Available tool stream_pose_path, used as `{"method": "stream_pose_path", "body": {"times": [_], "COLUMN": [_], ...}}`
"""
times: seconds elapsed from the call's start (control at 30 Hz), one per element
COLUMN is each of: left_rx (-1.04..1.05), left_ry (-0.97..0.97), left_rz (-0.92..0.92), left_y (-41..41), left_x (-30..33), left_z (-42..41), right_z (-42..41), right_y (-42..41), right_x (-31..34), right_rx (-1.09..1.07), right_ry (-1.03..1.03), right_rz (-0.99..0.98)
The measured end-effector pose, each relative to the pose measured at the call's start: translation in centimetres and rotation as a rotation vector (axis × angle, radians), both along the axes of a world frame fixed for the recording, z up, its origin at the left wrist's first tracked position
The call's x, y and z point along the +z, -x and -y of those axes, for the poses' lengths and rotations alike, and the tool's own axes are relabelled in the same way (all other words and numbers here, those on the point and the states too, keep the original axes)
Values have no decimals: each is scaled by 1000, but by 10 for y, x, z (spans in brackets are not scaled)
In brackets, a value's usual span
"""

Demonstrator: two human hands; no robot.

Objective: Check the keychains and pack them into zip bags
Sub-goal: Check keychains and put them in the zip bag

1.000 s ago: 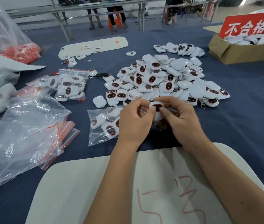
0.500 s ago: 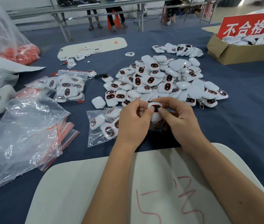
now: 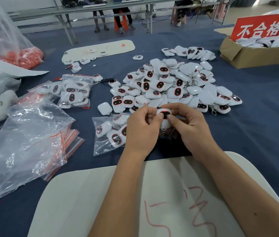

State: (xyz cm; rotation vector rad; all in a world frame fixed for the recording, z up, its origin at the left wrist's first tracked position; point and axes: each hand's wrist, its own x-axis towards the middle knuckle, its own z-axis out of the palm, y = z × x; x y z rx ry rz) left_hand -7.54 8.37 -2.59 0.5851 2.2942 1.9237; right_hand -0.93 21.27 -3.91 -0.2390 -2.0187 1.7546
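One white keychain [image 3: 164,115] with a dark, red-rimmed face is held up between both hands above the blue table. My left hand [image 3: 142,130] pinches its left side and my right hand [image 3: 190,129] pinches its right side, both thumbs on the face. A small red light glows at its top edge. Behind it lies a big pile of the same keychains [image 3: 169,86]. Just left of my left hand, a clear zip bag [image 3: 108,132] holds several keychains. Farther left lies a second filled zip bag [image 3: 75,91].
A stack of unused zip bags [image 3: 32,139] lies at the left under loose clear plastic. A cardboard box [image 3: 255,55] with a red sign stands at the back right, full of keychains. A white board [image 3: 135,202] with red marks sits under my forearms. A smaller keychain group [image 3: 190,52] lies behind the pile.
Both hands keep hold of the same keychain and have barely shifted. A small red light now shows at the keychain's top edge.
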Motion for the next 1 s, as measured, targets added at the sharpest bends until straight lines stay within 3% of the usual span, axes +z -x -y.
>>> {"method": "stream_pose_path", "body": {"times": [0.37, 0.63, 1.0], "left_rx": [-38, 77, 135], "left_ry": [15, 83, 34], "left_rz": [-39, -251, -193], "left_y": [0, -9, -6], "left_x": [-4, -11, -11], "left_z": [-1, -15, -14], "right_z": [-2, -4, -2], "right_y": [0, -1, 1], "right_x": [0, 0, -3], "right_rx": [-41, -70, -41], "right_ry": [-29, 31, 43], "right_rz": [42, 33, 6]}}
